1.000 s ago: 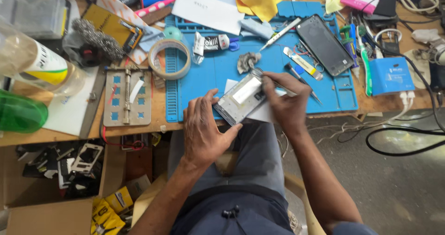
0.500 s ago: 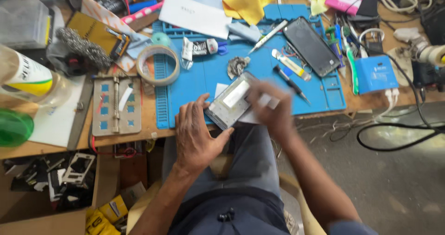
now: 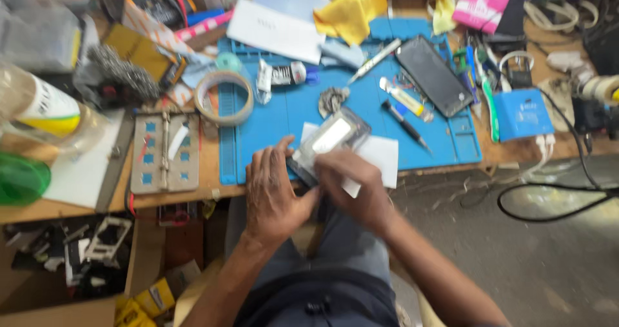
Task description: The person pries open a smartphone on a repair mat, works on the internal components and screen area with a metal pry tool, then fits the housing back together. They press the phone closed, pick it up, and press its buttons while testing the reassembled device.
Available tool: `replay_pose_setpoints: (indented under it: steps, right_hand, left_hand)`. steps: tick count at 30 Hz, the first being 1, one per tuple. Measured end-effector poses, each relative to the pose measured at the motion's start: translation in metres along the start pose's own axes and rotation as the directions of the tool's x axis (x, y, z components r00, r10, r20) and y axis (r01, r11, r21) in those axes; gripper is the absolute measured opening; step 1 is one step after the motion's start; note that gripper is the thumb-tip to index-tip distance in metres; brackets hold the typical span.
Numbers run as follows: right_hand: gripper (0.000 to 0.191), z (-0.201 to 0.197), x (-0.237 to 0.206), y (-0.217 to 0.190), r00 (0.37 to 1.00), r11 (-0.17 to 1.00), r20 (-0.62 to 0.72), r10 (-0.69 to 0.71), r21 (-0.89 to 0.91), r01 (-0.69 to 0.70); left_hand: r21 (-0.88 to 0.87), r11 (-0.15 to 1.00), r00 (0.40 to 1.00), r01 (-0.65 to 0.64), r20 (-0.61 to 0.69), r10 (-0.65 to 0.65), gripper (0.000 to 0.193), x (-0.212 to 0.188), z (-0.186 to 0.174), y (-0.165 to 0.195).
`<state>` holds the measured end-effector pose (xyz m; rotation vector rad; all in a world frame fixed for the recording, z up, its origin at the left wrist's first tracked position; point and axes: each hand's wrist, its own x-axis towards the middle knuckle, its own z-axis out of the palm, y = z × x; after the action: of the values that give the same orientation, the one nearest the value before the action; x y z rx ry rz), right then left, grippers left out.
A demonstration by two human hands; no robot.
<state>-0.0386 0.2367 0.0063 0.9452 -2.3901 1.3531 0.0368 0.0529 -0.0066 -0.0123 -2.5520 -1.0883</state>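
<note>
Right hand [image 3: 358, 185] hides the blurred phone's [image 3: 329, 140] lower end

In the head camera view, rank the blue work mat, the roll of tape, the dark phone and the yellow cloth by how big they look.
1. blue work mat
2. yellow cloth and dark phone, too close to rank
3. roll of tape
</note>
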Motion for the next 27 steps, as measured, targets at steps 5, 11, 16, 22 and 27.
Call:
replay_pose_setpoints:
  steps: [5,11,16,22,27]
  right_hand:
    - [0.022,-0.003,0.013,-0.028,0.994,0.994,-0.101,0.038,-0.102,-0.049]
    - [0.023,0.022,-0.015,-0.019,1.000,0.997,-0.004,0.012,0.076,-0.012]
    - [0.025,0.026,-0.026,-0.013,0.996,0.992,0.074,-0.045,0.123,0.036]
    - [0.020,0.026,-0.017,-0.015,0.994,0.993,0.097,-0.044,0.113,0.032]
    - [0.020,0.015,-0.009,-0.007,0.981,0.990,0.192,-0.037,0.141,0.010]
  left_hand:
    - [-0.012,1.000,0.999,-0.023,-0.023,0.023,0.099,-0.002,-0.001,-0.001]
    - [-0.027,0.999,1.000,0.030,-0.006,-0.030,0.130,0.000,-0.001,-0.008]
    - [-0.041,0.997,0.997,0.071,0.046,-0.069,0.135,0.008,-0.002,-0.016]
    - [-0.023,0.999,1.000,0.026,0.004,-0.026,0.137,0.006,-0.002,-0.016]
    - [-0.047,0.996,0.995,0.074,0.066,-0.071,0.142,0.008,-0.003,-0.016]
